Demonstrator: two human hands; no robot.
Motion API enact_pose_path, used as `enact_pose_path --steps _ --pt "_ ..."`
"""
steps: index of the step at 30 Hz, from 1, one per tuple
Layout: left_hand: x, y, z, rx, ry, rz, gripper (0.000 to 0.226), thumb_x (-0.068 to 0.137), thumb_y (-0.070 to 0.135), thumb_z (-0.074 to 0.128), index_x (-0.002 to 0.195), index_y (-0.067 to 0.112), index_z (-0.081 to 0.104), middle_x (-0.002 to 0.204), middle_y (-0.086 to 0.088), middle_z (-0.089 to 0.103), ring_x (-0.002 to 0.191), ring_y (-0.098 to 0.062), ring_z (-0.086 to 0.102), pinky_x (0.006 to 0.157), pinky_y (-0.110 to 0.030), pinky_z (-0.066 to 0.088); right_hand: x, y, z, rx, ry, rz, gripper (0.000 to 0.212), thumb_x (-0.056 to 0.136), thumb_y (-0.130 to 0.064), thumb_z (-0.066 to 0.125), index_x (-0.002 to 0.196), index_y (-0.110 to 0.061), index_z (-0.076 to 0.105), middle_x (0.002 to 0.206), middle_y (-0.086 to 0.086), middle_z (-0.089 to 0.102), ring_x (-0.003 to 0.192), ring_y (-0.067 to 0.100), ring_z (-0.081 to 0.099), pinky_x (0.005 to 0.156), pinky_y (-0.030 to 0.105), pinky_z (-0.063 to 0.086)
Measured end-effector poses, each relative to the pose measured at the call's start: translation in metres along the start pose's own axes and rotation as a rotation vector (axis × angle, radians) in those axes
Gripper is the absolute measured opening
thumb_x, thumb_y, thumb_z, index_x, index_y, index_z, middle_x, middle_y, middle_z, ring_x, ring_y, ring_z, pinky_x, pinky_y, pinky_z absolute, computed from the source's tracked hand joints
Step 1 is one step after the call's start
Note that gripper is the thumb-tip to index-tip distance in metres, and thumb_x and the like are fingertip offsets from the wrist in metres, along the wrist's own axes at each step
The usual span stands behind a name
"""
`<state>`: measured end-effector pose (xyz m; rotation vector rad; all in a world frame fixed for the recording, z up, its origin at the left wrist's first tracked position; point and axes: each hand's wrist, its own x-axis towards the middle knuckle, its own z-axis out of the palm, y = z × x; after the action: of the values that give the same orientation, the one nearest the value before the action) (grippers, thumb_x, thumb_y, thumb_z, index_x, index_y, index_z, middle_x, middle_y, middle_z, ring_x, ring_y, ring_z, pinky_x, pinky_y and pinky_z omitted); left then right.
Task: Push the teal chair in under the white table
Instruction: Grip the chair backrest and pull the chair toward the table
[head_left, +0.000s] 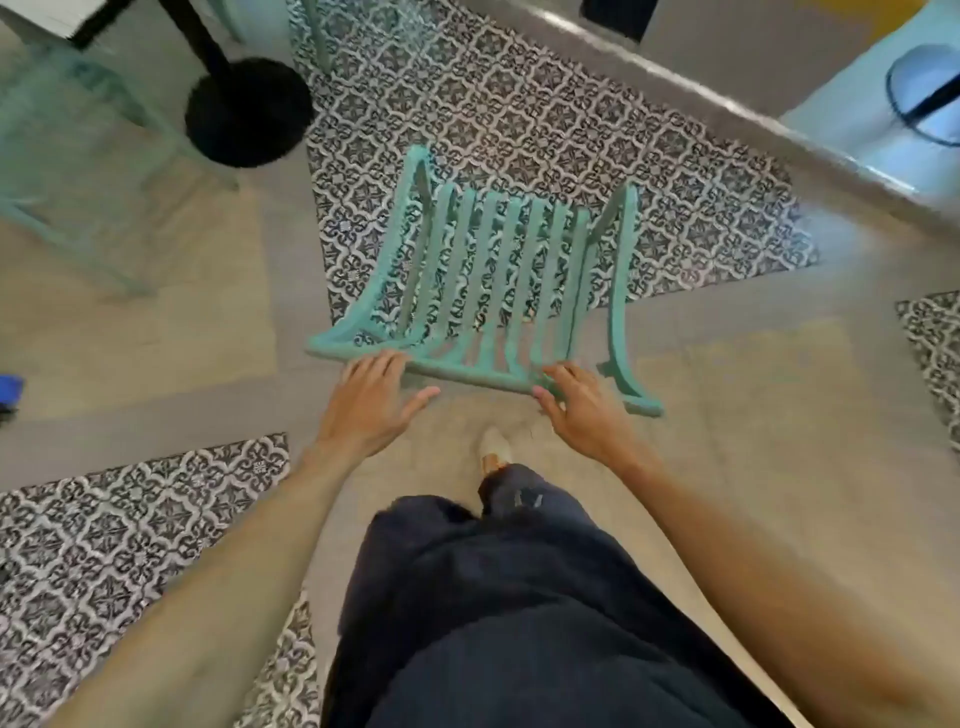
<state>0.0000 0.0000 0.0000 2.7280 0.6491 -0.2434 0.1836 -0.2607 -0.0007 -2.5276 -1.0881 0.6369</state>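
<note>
Hands (470, 402) spread at teal chair (493, 275) back, black table base (248, 111) ahead-left

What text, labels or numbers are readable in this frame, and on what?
None readable.
Teal chair: slats and back rail bare, no label.
Patterned floor tiles: ornament only, no lettering.
Dark trousers: a small pale mark near the knee, too blurred to tell if it is text.
Pale bin at top right: motion-blurred, no marking legible.
Left hand and right hand: nothing written.
</note>
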Motion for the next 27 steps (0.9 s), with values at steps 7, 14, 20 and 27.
enact_pose_path --steps 7,14,20,27 --pt "0.032 -0.035 0.017 0.202 0.242 0.122 0.059 0.096 0.067 0.050 0.101 0.009 0.061 0.102 -0.012 0.060 0.097 -0.033 0.051 0.083 -0.049 0.036 -0.013 0.004 0.022 -0.252 0.245 0.130 0.045 0.100 -0.049 0.067 0.117 -0.007 0.068 0.112 0.016 0.062 0.104 0.039 0.058 0.091 0.049 0.044" --pt "0.053 -0.066 0.025 0.218 0.249 0.204 0.065 0.098 0.075 0.041 0.094 0.012 0.052 0.094 -0.011 0.052 0.090 -0.031 0.043 0.077 -0.048 0.031 -0.008 0.000 0.040 -0.336 0.390 0.199 0.062 0.100 -0.068 0.054 0.107 -0.008 0.066 0.109 0.016 0.062 0.099 0.037 0.058 0.088 0.049 0.042" --pt "0.054 -0.068 0.039 0.191 0.282 0.151 0.068 0.098 0.077 0.037 0.092 0.010 0.046 0.093 -0.012 0.048 0.087 -0.029 0.038 0.077 -0.046 0.026 0.005 0.019 0.062 -0.367 0.546 0.166 0.069 0.099 -0.079 0.046 0.099 -0.010 0.055 0.099 0.014 0.055 0.090 0.032 0.049 0.084 0.047 0.037" --pt "0.054 -0.063 0.047 0.177 0.353 0.130 0.079 0.087 0.090 0.041 0.092 0.011 0.043 0.092 -0.010 0.045 0.082 -0.027 0.038 0.079 -0.045 0.026 0.015 0.036 0.073 -0.371 0.619 0.110 0.071 0.095 -0.084 0.046 0.092 -0.013 0.045 0.093 0.009 0.047 0.083 0.027 0.038 0.078 0.043 0.035"
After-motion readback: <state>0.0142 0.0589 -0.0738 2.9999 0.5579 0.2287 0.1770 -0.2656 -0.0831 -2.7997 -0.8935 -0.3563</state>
